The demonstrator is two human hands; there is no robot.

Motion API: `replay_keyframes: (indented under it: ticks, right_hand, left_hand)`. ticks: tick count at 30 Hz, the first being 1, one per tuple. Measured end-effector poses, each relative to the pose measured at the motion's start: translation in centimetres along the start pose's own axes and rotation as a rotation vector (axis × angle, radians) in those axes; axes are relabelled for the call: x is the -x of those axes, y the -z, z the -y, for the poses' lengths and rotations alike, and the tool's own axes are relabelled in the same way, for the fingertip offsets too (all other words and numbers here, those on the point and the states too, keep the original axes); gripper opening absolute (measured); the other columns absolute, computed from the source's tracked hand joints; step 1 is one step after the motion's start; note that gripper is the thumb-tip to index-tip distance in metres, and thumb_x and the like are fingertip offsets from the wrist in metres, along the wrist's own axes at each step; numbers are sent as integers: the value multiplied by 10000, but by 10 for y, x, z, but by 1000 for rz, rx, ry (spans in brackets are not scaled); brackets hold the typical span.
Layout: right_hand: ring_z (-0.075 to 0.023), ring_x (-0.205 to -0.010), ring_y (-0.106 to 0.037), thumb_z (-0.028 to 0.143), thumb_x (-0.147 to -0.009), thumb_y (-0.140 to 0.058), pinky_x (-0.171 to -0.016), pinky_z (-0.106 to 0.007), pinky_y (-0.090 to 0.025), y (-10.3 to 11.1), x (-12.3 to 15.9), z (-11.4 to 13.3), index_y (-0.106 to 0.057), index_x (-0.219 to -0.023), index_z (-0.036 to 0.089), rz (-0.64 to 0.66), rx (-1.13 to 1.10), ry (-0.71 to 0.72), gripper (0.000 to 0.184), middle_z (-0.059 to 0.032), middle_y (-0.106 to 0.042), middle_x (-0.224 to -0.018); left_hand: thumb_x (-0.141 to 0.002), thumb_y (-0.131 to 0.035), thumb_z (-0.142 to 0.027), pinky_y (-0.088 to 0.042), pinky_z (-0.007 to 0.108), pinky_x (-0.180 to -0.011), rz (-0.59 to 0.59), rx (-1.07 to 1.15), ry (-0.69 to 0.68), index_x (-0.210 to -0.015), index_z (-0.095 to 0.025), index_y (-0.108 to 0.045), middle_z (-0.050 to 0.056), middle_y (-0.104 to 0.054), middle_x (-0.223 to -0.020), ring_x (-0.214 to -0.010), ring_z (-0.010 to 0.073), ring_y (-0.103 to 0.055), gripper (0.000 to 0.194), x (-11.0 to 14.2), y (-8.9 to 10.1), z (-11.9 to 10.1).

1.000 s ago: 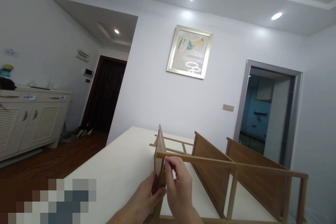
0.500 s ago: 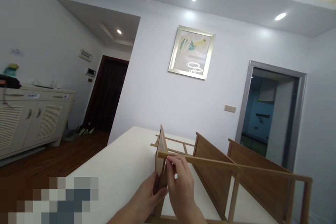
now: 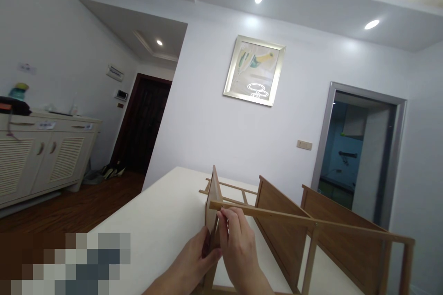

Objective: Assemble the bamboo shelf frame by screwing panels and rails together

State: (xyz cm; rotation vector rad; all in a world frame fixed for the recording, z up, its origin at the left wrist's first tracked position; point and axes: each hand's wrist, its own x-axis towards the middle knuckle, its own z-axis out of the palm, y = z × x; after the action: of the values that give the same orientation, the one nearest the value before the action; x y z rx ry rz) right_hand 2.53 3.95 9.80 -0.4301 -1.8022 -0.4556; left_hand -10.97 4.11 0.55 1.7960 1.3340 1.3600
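A wooden shelf frame (image 3: 311, 226) lies on its side on a white table (image 3: 162, 221), with three upright brown panels. My left hand (image 3: 199, 258) presses against the left face of the nearest panel (image 3: 212, 193), its fingers wrapped at the panel's edge. My right hand (image 3: 235, 239) is on the other side, fingers pinched together at the corner where the thin top rail (image 3: 277, 217) meets that panel. Whatever the fingers pinch is too small to make out.
A cream sideboard (image 3: 41, 152) stands at the left on a dark wood floor. A dark door (image 3: 145, 124) is behind it, shoes by its foot. A framed picture (image 3: 254, 70) hangs on the white wall. An open doorway (image 3: 356, 147) is at the right.
Both hands stay at the same corner of the frame. The view has drifted slightly, so the room sits a little further right and lower.
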Motion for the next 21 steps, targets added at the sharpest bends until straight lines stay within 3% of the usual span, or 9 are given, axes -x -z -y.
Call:
replay_keyframes:
  ticks: [3, 11, 21]
  right_hand:
    - [-150, -681, -593, 175, -980, -471, -587, -259, -490, -1, 0, 0, -566, -948, 191, 0, 54, 10, 101, -36, -589, -787]
    - [-136, -526, -446, 238, -1016, -406, -464, -269, -328, -9, -1, -1, -465, -763, 226, 13, 233, -31, 261, 1, -493, -683]
    - [-136, -560, -520, 274, -1014, -419, -486, -252, -380, -3, -9, 3, -539, -795, 214, 26, 181, -77, 257, -12, -544, -728]
  left_hand:
    - [-827, -585, -571, -372, 286, -686, 7, 15, 4, -830, -212, -453, -19, -520, -777, -709, 153, -440, 382, 0, 0, 1]
    - [-823, -570, -603, -377, 294, -699, 6, 6, -5, -837, -213, -455, -17, -528, -779, -720, 160, -438, 407, 2, 1, 0]
    - [-825, -564, -613, -384, 299, -707, 6, -9, 13, -835, -212, -461, -3, -552, -797, -727, 165, -458, 414, 1, 0, 1]
